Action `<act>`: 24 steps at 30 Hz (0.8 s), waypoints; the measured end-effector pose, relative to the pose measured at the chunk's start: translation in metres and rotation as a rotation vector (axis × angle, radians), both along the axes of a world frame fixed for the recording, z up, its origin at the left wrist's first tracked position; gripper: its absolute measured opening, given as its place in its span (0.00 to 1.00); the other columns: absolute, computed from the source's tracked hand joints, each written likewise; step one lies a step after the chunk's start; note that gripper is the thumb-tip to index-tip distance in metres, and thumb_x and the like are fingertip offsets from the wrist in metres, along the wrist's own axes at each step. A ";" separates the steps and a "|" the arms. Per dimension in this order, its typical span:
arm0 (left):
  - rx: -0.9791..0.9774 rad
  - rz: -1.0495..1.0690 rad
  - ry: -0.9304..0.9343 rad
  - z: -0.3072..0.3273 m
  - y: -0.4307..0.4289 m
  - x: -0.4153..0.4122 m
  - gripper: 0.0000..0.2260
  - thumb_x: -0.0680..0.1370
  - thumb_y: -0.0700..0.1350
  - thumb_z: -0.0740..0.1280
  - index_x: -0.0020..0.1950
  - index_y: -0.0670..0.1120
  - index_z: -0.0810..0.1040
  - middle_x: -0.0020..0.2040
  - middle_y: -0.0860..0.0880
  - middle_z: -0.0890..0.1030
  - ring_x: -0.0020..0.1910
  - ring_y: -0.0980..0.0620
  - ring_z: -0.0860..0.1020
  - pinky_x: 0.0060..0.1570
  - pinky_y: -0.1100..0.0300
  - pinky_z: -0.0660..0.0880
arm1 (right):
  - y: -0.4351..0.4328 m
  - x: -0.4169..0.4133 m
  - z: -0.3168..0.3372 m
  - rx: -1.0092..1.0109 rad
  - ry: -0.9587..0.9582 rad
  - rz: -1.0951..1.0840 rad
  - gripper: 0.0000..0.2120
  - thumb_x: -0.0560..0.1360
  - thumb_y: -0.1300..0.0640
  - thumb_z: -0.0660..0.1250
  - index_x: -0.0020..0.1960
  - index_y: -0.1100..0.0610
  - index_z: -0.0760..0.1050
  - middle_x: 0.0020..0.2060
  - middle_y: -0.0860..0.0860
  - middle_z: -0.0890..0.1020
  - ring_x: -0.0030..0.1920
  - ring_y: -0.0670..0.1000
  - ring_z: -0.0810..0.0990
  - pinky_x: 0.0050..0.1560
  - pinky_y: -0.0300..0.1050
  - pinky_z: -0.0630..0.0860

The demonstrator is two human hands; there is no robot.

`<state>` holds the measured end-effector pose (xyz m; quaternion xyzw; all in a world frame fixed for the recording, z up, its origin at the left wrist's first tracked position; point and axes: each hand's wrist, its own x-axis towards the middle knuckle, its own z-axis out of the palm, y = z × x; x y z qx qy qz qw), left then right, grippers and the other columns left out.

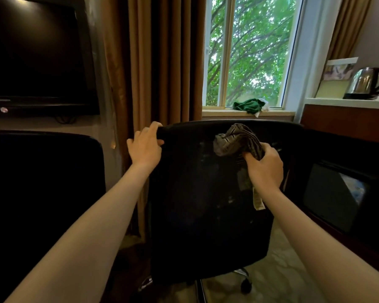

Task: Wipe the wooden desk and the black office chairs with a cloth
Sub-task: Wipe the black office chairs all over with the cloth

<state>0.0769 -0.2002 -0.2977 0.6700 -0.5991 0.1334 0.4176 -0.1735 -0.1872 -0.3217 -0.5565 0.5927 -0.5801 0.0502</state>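
I counted two black office chairs, the middle chair (206,193) and the left chair (42,182). There were two cloths: a striped cloth (234,138) in the middle and a green cloth (247,105) on the far windowsill (228,112). Two curtains hung, the left curtain (158,62) and the right curtain (348,25). There was one television (35,55), one kettle (365,83) and one window (249,51). Two bare grips showed, the left grip (144,145) and the right grip (265,167).

Left of the chair back (195,204): only a narrow gap, hemmed by a second chair (42,193) and the hanging curtain (162,62). Right of it: a tight channel against the wooden counter (346,121). Above its top edge: open air through to the window sill (223,113).
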 end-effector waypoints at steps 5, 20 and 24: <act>0.147 -0.065 0.095 0.007 -0.002 0.024 0.22 0.77 0.36 0.59 0.70 0.51 0.63 0.63 0.44 0.74 0.62 0.41 0.70 0.60 0.45 0.66 | -0.005 0.025 0.011 -0.075 0.057 -0.015 0.13 0.76 0.54 0.65 0.60 0.54 0.75 0.52 0.51 0.75 0.50 0.51 0.75 0.43 0.42 0.65; -0.390 -0.389 -0.156 0.021 0.023 0.034 0.37 0.70 0.44 0.68 0.76 0.44 0.55 0.74 0.42 0.60 0.74 0.45 0.59 0.71 0.53 0.58 | -0.034 0.122 0.079 -0.551 0.705 -0.080 0.19 0.68 0.58 0.69 0.59 0.58 0.77 0.47 0.58 0.79 0.47 0.60 0.78 0.40 0.48 0.74; -0.264 -0.371 -0.235 0.007 0.005 0.030 0.31 0.71 0.43 0.72 0.72 0.46 0.64 0.69 0.44 0.67 0.67 0.44 0.68 0.60 0.48 0.74 | -0.060 0.125 0.054 -0.755 0.890 -0.110 0.18 0.70 0.54 0.61 0.57 0.57 0.77 0.46 0.59 0.80 0.44 0.58 0.77 0.38 0.46 0.75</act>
